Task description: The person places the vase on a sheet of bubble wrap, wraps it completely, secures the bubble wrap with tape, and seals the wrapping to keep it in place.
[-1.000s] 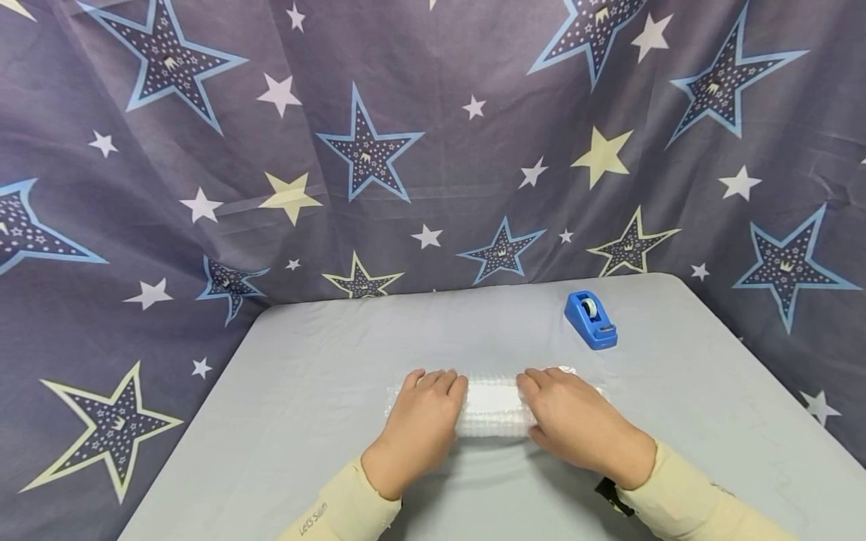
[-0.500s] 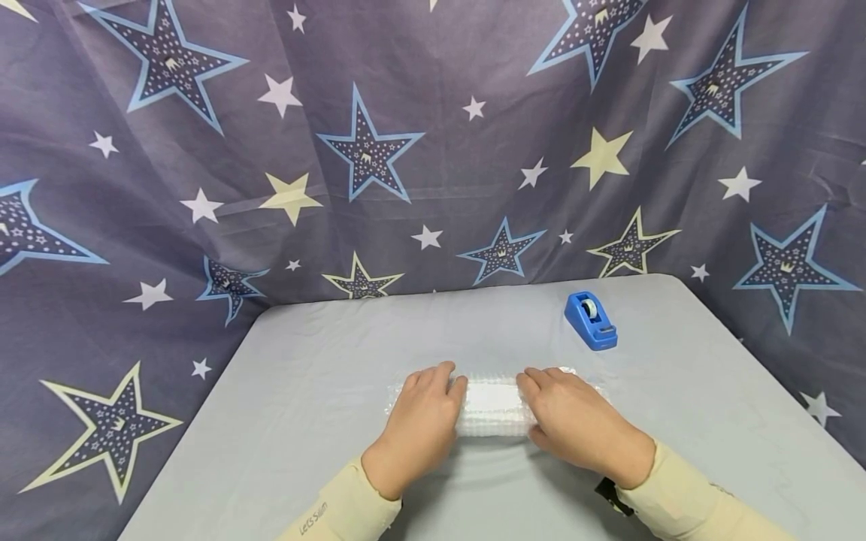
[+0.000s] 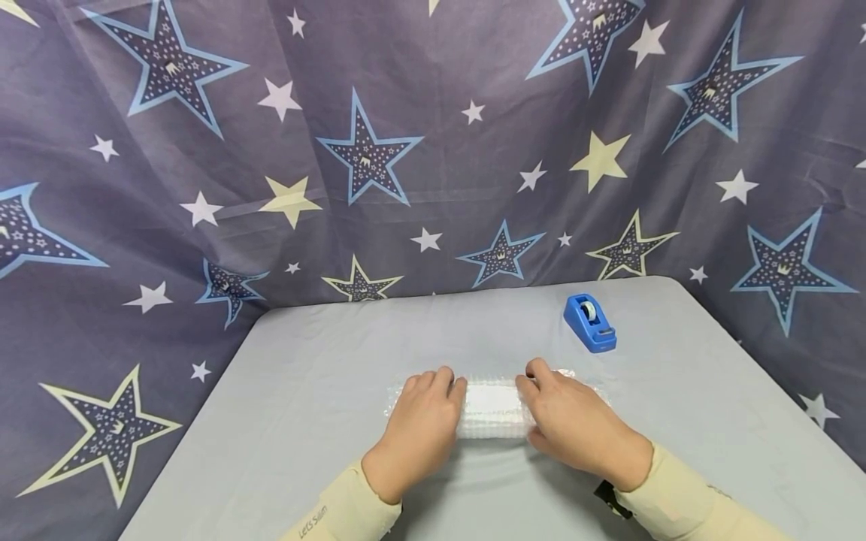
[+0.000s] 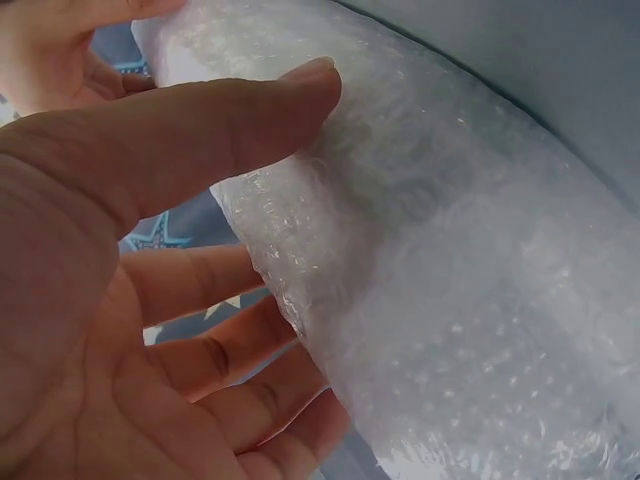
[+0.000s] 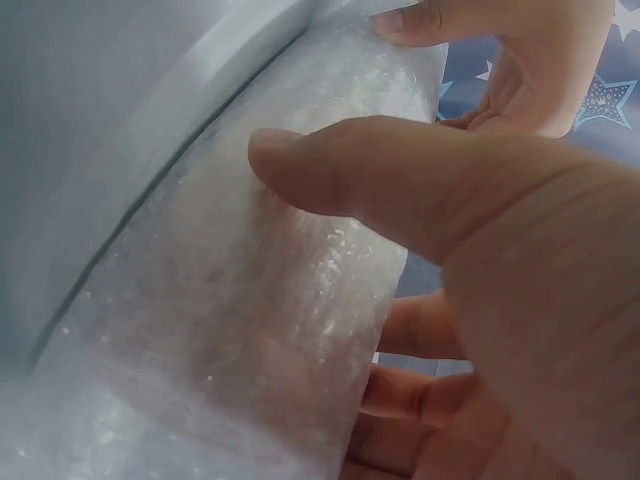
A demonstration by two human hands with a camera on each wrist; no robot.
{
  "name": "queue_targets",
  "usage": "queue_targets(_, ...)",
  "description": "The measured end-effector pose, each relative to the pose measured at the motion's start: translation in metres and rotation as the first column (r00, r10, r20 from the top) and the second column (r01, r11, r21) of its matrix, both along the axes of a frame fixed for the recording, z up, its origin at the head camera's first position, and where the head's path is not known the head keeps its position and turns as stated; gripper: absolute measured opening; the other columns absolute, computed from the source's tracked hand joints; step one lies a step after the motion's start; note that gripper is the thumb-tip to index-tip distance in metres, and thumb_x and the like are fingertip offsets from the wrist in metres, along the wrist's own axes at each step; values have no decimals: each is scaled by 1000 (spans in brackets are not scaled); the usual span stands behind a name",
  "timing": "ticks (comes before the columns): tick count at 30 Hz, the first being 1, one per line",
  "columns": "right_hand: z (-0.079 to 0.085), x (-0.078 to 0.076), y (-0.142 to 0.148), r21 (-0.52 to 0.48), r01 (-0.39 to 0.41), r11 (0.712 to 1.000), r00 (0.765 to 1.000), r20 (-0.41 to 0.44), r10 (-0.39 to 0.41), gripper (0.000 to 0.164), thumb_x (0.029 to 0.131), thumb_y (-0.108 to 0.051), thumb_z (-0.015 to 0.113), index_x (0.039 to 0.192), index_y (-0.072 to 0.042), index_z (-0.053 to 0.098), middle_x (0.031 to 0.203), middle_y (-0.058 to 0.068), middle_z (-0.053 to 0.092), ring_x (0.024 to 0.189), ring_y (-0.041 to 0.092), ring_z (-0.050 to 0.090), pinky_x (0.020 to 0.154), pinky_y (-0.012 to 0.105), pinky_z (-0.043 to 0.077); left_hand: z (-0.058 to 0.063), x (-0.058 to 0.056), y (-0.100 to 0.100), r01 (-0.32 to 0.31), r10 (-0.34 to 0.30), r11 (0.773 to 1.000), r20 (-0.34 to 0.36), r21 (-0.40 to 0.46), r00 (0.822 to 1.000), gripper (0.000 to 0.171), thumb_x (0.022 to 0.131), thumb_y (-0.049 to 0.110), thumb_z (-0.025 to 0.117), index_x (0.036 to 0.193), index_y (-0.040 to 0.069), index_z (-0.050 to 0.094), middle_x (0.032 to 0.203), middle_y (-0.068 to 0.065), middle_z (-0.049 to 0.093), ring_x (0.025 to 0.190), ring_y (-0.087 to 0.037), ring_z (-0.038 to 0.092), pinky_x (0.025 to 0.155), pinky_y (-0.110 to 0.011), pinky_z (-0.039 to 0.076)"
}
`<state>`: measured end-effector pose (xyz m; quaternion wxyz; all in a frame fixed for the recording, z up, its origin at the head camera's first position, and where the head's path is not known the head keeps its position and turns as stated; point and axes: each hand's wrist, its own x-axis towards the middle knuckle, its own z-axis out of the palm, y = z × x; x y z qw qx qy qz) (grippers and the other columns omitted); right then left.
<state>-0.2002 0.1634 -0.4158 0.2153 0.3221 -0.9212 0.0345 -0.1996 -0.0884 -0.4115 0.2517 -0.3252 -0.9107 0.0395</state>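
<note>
A bubble-wrapped bundle lies crosswise on the table, with a plain white patch showing on top between my hands. My left hand grips its left part, thumb pressed on the near side and fingers over the top. On the right part, my right hand holds it the same way, its thumb against the clear wrap. In the head view the right index finger stands slightly raised. Loose crinkled wrap sticks out past both hands. What lies inside the wrap is hidden.
A blue tape dispenser with a roll in it stands at the back right of the grey-covered table. Behind the table and along its sides hangs a dark curtain printed with stars.
Fingers of my left hand have spread a little, then the right index finger has lifted. The bundle stays in place under both hands.
</note>
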Motion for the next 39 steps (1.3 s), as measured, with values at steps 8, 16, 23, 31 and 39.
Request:
queue_targets(8,0,-2,0,1,-18,1000,1000,14,18,54,65,-20,87,110,-2,63,97,5,51,73,19,53,67,39,51,1,1,1,-7,6,1000,-22,-17,1000,30,82,8,75,111,2,69,94,-6,62,85,-24,67,83,-42,51)
queue_targets(16,-1,0,-1,17,-15,1000,1000,3,15,63,64,-24,89,116,1,65,95,4,52,78,21,52,70,39,49,0,2,1,-1,0,1000,-50,-10,999,20,86,6,72,106,4,70,90,-6,64,83,-23,68,86,-43,52)
queue_targets(23,-4,2,-3,31,4,1000,1000,20,-4,71,65,-28,91,123,3,64,101,7,56,84,24,55,76,41,52,-5,3,0,7,-7,1000,-60,7,998,17,83,4,73,100,6,69,87,-4,63,80,-21,67,88,-42,51)
queue_targets(31,-4,-1,-2,36,0,999,1000,-9,1,75,68,-26,89,129,8,62,106,12,61,90,27,60,84,43,54,-1,2,1,-3,4,1000,-31,12,1000,24,82,4,73,106,4,70,100,-7,70,93,-23,70,95,-47,51)
queue_targets(39,-4,-2,-1,38,12,999,1000,-12,-11,77,70,-27,88,133,8,61,114,14,66,103,31,64,93,45,54,1,1,0,-8,9,1000,-45,19,999,23,86,5,70,109,6,72,108,-7,74,101,-27,68,86,-44,50)
